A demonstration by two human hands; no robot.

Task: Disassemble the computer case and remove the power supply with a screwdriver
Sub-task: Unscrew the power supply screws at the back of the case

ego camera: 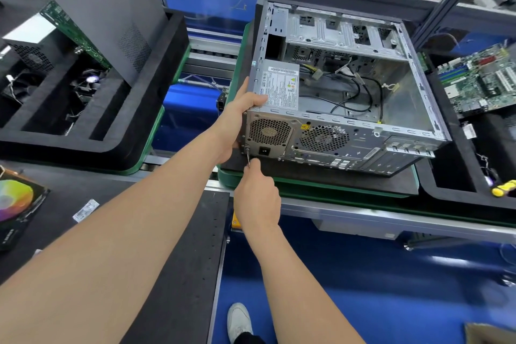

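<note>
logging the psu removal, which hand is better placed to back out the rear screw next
Right. The right hand holds the screwdriver, its tip at the power supply's lower-left rear screw. The left hand grips the computer case corner, likely steadying it.

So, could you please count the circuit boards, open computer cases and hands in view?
Circuit boards: 2, one at right, one at left
Open computer case: 1
Hands: 2, left hand gripping the case, right hand holding the screwdriver
Total: 5

access: case [363, 142] top open, interior reachable | obstacles: cables [370, 98] (loose) beside power supply [282, 86]
</note>
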